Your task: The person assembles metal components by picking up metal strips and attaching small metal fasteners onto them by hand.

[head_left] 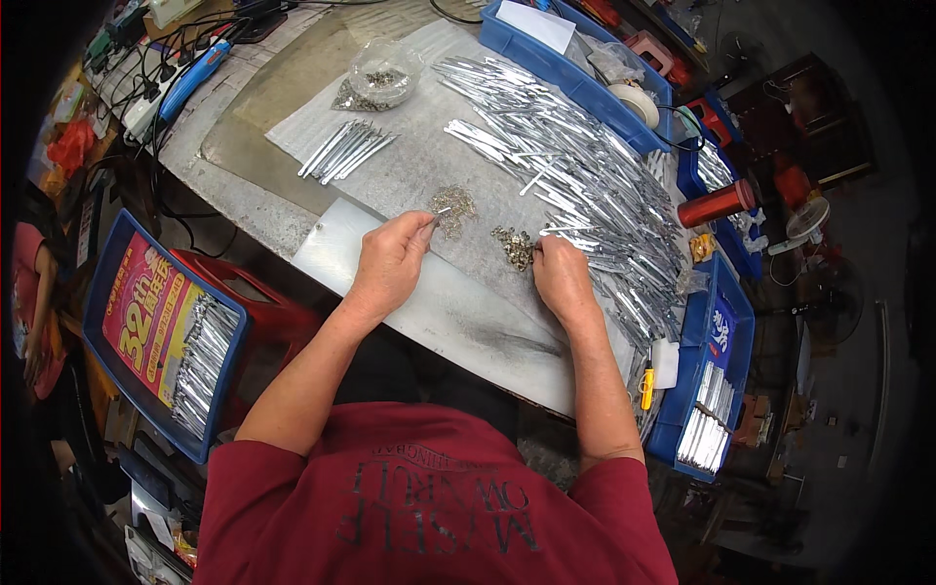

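My left hand [392, 258] is closed, thumb against fingers, on a slim metal piece [442, 212] whose end pokes out toward a small heap of pale tiny parts [454, 203]. My right hand [563, 277] has its fingertips pinched together at the edge of a darker heap of small metal parts [511, 244]; whatever lies between them is hidden. Beyond and right of that hand spreads a large pile of long silvery metal strips [595, 185]. A separate bundle of similar strips [343, 152] rests farther left on the table.
A clear plastic bowl [385, 76] holds small parts at the back. Blue bins stand around: one long bin [585, 58] behind the pile, one [673, 429] at right, one [210, 444] at left. A yellow-handled tool [647, 388] lies near the right edge. Cables [161, 83] tangle at far left.
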{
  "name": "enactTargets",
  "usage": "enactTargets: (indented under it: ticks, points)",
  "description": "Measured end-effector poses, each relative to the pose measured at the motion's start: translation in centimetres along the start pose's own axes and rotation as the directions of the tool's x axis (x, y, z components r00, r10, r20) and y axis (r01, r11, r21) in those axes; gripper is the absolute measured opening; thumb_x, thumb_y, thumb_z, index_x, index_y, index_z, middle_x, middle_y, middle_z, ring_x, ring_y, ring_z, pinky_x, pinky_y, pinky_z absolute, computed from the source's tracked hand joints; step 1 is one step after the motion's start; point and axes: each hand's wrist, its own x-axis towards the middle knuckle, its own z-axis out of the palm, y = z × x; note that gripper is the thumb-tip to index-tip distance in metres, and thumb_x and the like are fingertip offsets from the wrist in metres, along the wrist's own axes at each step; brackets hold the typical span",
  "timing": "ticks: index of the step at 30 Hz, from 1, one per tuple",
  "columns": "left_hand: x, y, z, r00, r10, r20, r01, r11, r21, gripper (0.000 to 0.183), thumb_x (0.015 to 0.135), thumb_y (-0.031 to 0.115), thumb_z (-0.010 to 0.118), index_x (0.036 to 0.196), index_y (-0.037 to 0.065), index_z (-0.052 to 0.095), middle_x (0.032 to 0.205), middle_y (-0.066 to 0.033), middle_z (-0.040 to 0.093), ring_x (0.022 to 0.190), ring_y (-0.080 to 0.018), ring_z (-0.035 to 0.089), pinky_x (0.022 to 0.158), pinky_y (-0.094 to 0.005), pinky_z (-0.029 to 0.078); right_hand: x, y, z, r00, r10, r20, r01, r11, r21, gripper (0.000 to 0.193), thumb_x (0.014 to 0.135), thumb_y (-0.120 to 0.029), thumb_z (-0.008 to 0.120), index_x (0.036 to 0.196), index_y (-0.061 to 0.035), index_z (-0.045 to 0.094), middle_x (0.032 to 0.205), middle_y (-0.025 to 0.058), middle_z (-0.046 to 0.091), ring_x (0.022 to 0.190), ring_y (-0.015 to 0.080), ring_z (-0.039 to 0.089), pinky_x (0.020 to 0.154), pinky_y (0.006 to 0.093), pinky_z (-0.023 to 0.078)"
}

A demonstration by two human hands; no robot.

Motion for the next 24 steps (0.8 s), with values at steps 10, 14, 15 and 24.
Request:
enactTargets:
  ticks: [10,14,15,24]
  points:
    - [-0.2,0.0,0.1,1.0,0.025,0.001,-0.025,1.0,0.012,0.013,0.084,0.006,0.051,0.091,-0.002,0.057,0.066,-0.0038,0.055,0.061,-0.0087,0.051,0.056,-0.0221,0.042,0.2,0.2,-0.3,0.992,-0.08,-0.1,0.088,0.993,0.079,0.01,0.071,-0.003,0.049,0.069,0.0052,0.054,0.07,0.0232,0.056,0.068,0.0379,0.056,0.064,0.0434,0.044]
    - [-0.3,0.0,0.2,1.0,0.023,-0.005,-0.023,1.0,0.001,0.014,0.083,0.008,0.051,0.091,-0.001,0.057,0.069,-0.0143,0.056,0.059,-0.0216,0.053,0.055,-0.03,0.042,0.5,1.2,-1.7,0.999,-0.017,0.033,0.008,0.966,0.26,0.014,0.072,-0.009,0.054,0.077,0.0022,0.06,0.076,0.0215,0.058,0.073,0.0358,0.057,0.067,0.039,0.044]
    - [-0.3,0.1,0.2,1.0,0.026,-0.008,-0.026,1.0,0.003,0.014,0.083,0.008,0.051,0.091,-0.001,0.057,0.069,-0.0142,0.056,0.059,-0.0215,0.053,0.055,-0.0301,0.042,0.5,1.3,-1.8,0.998,0.012,0.069,-0.032,0.952,0.305,0.015,0.072,-0.01,0.055,0.079,0.0013,0.061,0.076,0.0211,0.059,0.073,0.0356,0.057,0.067,0.0379,0.044]
    - [-0.3,-0.1,0.1,0.999,0.037,-0.005,-0.037,0.999,0.018,0.014,0.082,0.007,0.051,0.092,-0.002,0.057,0.072,-0.0151,0.057,0.062,-0.0227,0.055,0.057,-0.0298,0.043,0.2,1.0,-1.6,0.999,0.014,0.046,-0.028,0.95,0.31,0.015,0.073,-0.01,0.056,0.08,0.0018,0.061,0.077,0.0207,0.059,0.074,0.0351,0.057,0.067,0.0374,0.045]
